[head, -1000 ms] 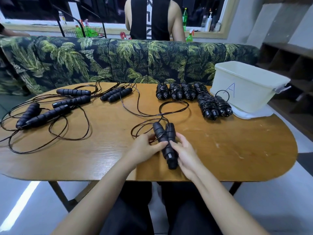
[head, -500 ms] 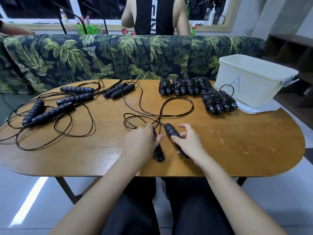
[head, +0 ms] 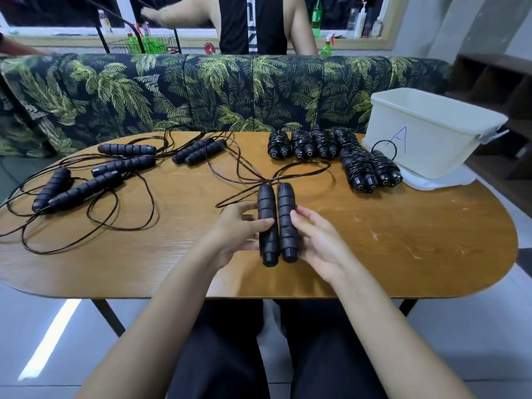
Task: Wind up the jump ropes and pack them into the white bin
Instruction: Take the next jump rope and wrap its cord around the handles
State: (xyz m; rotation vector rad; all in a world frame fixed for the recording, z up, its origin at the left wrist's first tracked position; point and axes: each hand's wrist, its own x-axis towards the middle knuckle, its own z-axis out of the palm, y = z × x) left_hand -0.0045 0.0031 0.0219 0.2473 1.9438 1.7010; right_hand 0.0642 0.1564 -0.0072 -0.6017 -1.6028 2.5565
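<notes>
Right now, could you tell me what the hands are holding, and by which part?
The left hand and right hand grip the paired jump rope handles around their middles.

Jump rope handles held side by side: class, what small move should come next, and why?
Probably grip both handles in the left hand and start winding the loose cord round them with the right hand. They lie parallel, ends level, while the cord trails unwound, and the wound bundles by the white bin show that wrap.
</notes>
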